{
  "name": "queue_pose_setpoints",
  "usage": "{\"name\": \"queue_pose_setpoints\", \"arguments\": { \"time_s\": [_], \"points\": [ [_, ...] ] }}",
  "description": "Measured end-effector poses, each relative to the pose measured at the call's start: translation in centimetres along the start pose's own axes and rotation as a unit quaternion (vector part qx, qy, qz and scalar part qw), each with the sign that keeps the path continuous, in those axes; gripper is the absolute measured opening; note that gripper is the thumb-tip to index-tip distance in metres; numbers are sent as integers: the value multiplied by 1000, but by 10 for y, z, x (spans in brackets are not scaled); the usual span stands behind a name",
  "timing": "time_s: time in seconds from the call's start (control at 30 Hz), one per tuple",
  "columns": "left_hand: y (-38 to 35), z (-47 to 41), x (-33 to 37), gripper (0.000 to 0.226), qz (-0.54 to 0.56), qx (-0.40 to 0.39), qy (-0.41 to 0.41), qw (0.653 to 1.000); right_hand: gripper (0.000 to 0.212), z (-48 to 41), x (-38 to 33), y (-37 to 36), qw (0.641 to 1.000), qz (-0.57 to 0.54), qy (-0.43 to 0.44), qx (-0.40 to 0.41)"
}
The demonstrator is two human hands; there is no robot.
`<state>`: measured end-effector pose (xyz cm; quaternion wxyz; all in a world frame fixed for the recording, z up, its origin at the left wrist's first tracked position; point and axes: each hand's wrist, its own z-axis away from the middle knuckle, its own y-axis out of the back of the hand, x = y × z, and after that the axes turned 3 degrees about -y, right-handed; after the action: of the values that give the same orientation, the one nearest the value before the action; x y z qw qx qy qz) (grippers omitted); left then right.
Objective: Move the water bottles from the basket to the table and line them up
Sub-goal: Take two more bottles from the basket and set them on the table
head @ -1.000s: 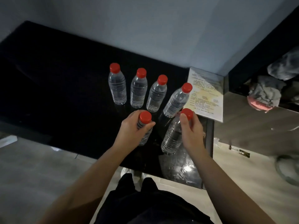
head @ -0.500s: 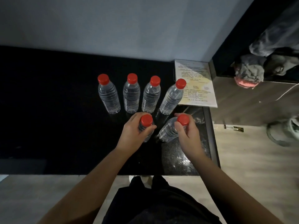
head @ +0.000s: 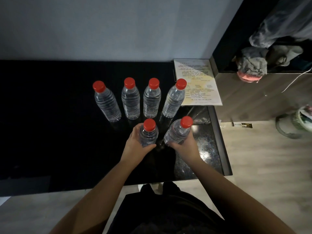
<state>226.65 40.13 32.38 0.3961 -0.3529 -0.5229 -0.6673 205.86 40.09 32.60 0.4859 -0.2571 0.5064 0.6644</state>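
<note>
Six red-capped water bottles are upright, long axes vertical, caps up. Four stand in a row (head: pixel 130 102) on the black table (head: pixel 50 115). At the row's 6 o'clock, the left hand (head: pixel 135 146) grips a fifth bottle (head: pixel 148 135); the right hand (head: pixel 184 146) grips the sixth bottle (head: pixel 177 132), at the fifth's 3 o'clock.

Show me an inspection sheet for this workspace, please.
Surface: glossy black table, set against the wall.
Job's things: back row of four standing red-capped bottles; in front, left bottle and right bottle, both held. No basket that I can make out.
Clutter: printed sheet at the table's far right corner.
Hands: left hand grips the left bottle; right hand grips the right bottle.
Cables: white cord across the cabinet on the right.
Surroundings: light floor; cloths on a shelf.
</note>
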Motion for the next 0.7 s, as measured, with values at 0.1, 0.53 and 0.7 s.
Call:
{"name": "queue_pose_setpoints", "arguments": {
  "time_s": [0.1, 0.53, 0.7],
  "points": [
    [-5, -5, -7, 77, 13, 2, 10, 1000, 70, -7, 8, -6, 1000, 11, -14, 10],
    [-8, -54, 11, 74, 15, 40, 13, 999, 60, -52, -21, 2, 998, -3, -25, 58],
    [-13, -62, 17, 76, 25, 46, 20, 998, 61, -61, -21, -1, 998, 4, -33, 50]
  ]
}}
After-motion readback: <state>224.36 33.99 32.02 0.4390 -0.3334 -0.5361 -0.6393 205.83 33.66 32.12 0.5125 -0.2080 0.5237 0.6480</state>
